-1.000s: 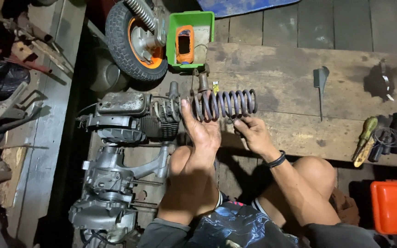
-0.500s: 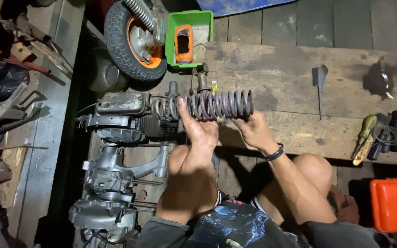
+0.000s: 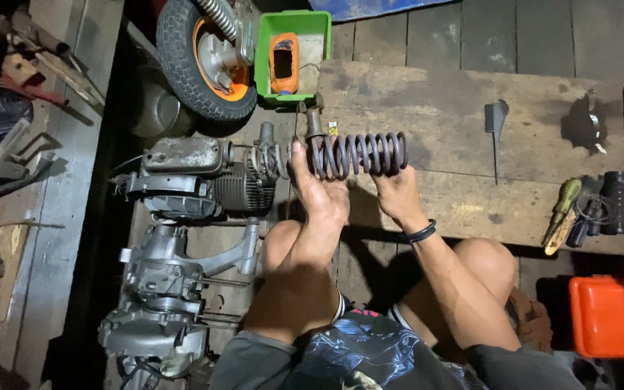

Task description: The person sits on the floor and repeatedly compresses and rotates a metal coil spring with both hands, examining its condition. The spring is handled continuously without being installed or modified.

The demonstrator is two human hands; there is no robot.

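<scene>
Over the plank floor (image 3: 471, 43), your left hand (image 3: 323, 195) and right hand (image 3: 397, 193) each clasped an end of the coil spring (image 3: 359, 154), level between them.

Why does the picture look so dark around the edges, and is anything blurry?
Head view: light falls mainly on the wooden board, both hands and the coil spring; the left side and right edge sink into shadow. The hands cast dark shadows beneath. Everything lit looks fairly sharp; no strong glare.

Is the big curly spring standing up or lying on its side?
On its side. The spring runs left to right over the wooden board, with the left hand gripping one end and the right hand holding the other.
</scene>
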